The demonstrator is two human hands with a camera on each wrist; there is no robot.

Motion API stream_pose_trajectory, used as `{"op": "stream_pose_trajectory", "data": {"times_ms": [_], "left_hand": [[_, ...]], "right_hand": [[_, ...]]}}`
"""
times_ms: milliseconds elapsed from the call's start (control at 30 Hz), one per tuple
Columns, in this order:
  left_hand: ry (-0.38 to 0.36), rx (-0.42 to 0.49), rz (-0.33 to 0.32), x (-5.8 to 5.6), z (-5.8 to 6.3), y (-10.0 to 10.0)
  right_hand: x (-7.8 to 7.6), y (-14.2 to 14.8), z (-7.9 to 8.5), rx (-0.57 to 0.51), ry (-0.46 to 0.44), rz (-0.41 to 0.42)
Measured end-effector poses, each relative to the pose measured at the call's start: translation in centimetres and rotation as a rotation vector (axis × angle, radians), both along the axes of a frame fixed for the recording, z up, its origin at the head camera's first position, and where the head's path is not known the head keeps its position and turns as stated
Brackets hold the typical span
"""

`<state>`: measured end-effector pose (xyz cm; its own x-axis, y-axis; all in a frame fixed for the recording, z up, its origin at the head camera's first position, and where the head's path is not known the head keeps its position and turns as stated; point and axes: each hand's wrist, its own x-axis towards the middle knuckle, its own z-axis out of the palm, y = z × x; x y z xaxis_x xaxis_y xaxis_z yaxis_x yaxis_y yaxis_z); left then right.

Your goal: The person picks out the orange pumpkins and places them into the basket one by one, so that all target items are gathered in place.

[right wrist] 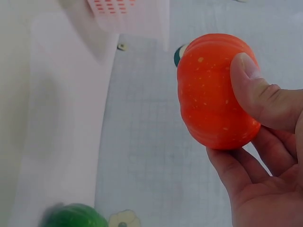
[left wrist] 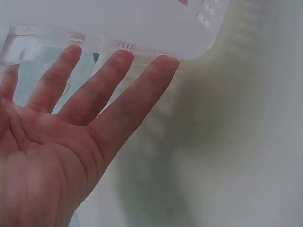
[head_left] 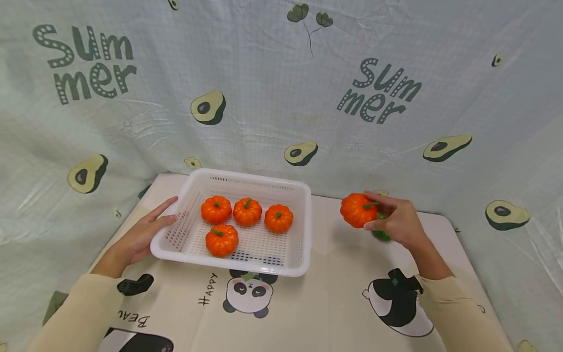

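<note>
My right hand pinches a small orange pumpkin with a green stem, held above the table right of the basket. In the right wrist view the thumb presses one side of the pumpkin and the fingers support the other. My left hand is at the left side of a white plastic basket. Its fingers are extended, and in the left wrist view the fingertips touch the basket's edge. Several orange pumpkins, one of them a front pumpkin, sit inside the basket.
A green round object lies on the table behind my right hand, partly hidden; the right wrist view shows its ribbed green top. A panda-printed cloth covers the table. Behind the table hangs an avocado-patterned curtain.
</note>
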<state>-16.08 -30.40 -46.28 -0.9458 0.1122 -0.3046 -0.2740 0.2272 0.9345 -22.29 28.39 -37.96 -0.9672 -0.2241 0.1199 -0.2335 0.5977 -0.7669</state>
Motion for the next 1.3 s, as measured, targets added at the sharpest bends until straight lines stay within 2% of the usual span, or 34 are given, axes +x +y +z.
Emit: {"op": "stream_pose_trajectory", "data": {"times_ms": [300, 700, 1000, 1300], "left_hand": [[-0.004, 0.009, 0.004, 0.0, -0.1, -0.1], [-0.006, 0.015, 0.016, 0.0, 0.0, 0.0], [-0.005, 0.014, 0.018, 0.2, 0.0, 0.2], [-0.008, 0.017, 0.022, 0.2, 0.2, 0.4]], "right_hand": [[-0.2, -1.8, 0.1, -0.049, -0.032, 0.075], [-0.2, -4.2, -0.3, -0.054, -0.037, 0.175], [0.1, -5.9, -0.6, -0.030, -0.046, 0.213], [0.2, -7.3, -0.9, -0.093, -0.055, 0.298]]}}
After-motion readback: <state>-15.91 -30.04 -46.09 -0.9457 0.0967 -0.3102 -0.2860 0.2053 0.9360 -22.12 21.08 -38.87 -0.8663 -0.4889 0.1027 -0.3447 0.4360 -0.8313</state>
